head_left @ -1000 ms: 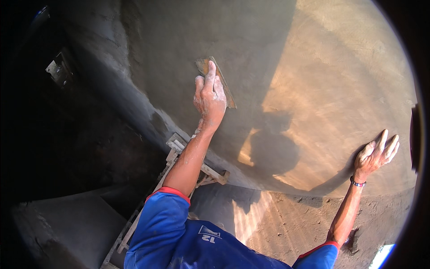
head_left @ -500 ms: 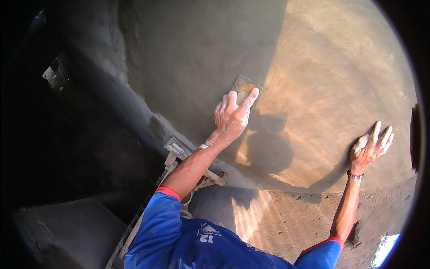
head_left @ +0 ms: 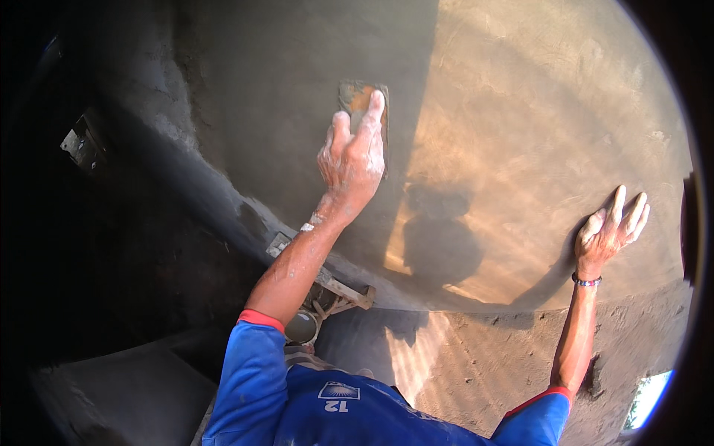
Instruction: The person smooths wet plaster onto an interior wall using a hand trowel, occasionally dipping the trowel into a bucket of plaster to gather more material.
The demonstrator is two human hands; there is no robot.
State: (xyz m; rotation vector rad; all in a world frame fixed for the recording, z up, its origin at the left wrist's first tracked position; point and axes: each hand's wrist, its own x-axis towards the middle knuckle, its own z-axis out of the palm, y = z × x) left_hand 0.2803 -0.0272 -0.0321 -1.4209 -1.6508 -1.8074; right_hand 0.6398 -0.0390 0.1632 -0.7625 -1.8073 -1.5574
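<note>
the left hand presses a small flat trowel against the wall. the fingers lie stretched out on top of the trowel and hold it flat to the wet grey plaster. only the top part of the trowel shows past the fingertips. the hand is dusty with plaster. the trowel sits high on the wall, right where the dark shadow meets the sunny part.

the right hand holds nothing. it is open, with the fingers spread, and its palm leans flat on the wall far off to the right, lower than the trowel. a thin bracelet goes around that wrist.

between the two hands the shadow of a head falls on the sunny wall. both arms come out of blue sleeves with red edges. under the left arm there is a wooden frame and a round grey bucket, near the bottom of the wall.
</note>
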